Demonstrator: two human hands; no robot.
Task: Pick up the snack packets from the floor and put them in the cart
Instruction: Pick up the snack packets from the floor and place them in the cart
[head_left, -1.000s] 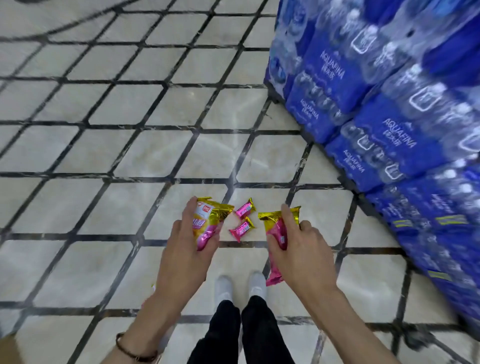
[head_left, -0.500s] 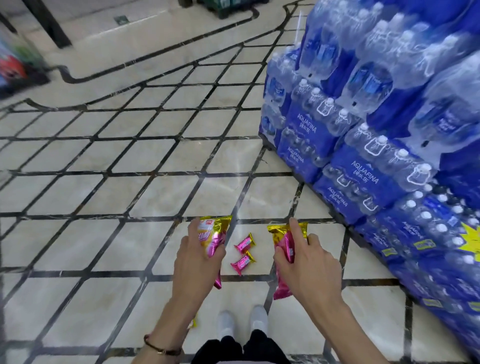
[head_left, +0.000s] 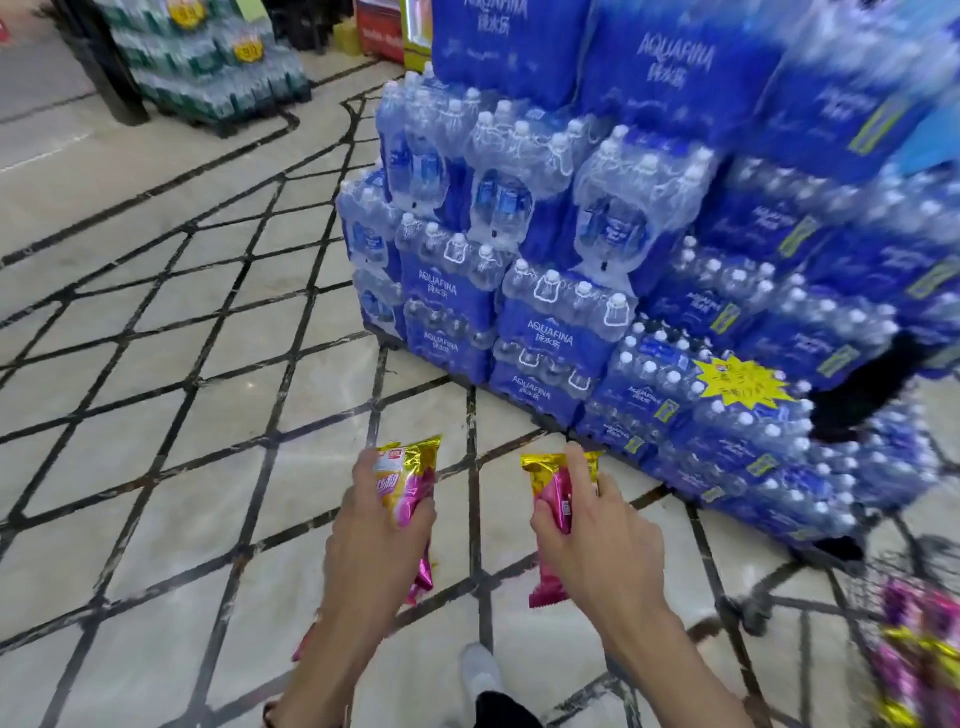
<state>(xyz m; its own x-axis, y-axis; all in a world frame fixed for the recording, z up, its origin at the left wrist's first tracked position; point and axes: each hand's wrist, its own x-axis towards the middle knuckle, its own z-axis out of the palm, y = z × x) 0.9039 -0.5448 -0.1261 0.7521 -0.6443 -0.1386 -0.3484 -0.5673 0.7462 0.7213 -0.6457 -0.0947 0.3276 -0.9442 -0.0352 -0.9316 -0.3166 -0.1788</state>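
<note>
Floor: pale glossy tiles (head_left: 156, 415) crossed by dark diagonal lines, under and ahead of both hands.
Water packs: a tall stack of blue shrink-wrapped bottle packs (head_left: 550, 332) ahead of the right hand and out to its right, with a yellow star tag (head_left: 743, 382).
Left hand: the left hand (head_left: 374, 540) has its fingers curled round a pink-and-gold snack packet (head_left: 408, 478), gold end pointing away from the wrist.
Right hand: the right hand (head_left: 602, 545) grips a second pink-and-gold packet (head_left: 553, 493), index finger laid along it.
Gap: the hands are held apart, level with each other.
Cart: a blurred wire cart (head_left: 883, 571) to the right of the right forearm, holding more pink and gold packets (head_left: 914, 649).
Shoe: a grey shoe (head_left: 480, 670) between the forearms.
</note>
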